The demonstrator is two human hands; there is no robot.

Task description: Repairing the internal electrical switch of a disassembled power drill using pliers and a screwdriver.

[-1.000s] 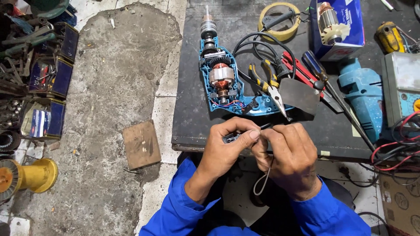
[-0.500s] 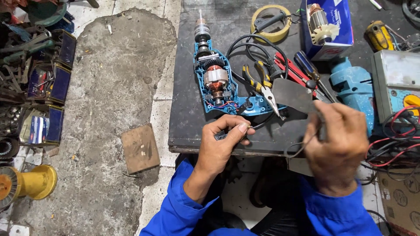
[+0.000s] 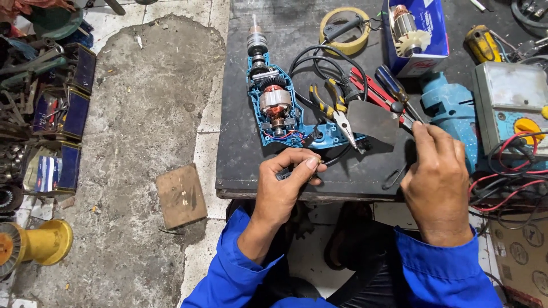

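Occlusion: the small dark part [image 3: 287, 171] pinched in the left hand [image 3: 283, 188] is mostly covered by thumb and forefinger; its kind cannot be told. Right hand [image 3: 436, 182], back to the camera, hides its own fingertips, which reach the black shaft of the blue-handled screwdriver [image 3: 394, 88]; whether they grip it cannot be told. Grey metal meter box [image 3: 508, 105] and red-and-black leads [image 3: 508, 182] are cut off at the desk's right edge.

Position: opened blue drill half-shell with copper-wound armature [image 3: 277, 105] lies left of centre on the black desk [image 3: 240, 142], just beyond the left hand and apart from it; left hand sits at the near edge. Yellow-handled pliers [image 3: 334, 108], red-handled cutters [image 3: 371, 94] and grey sheet piece [image 3: 374, 121] lie between shell and right hand. Yellow tape roll [image 3: 344, 29] near the far edge.
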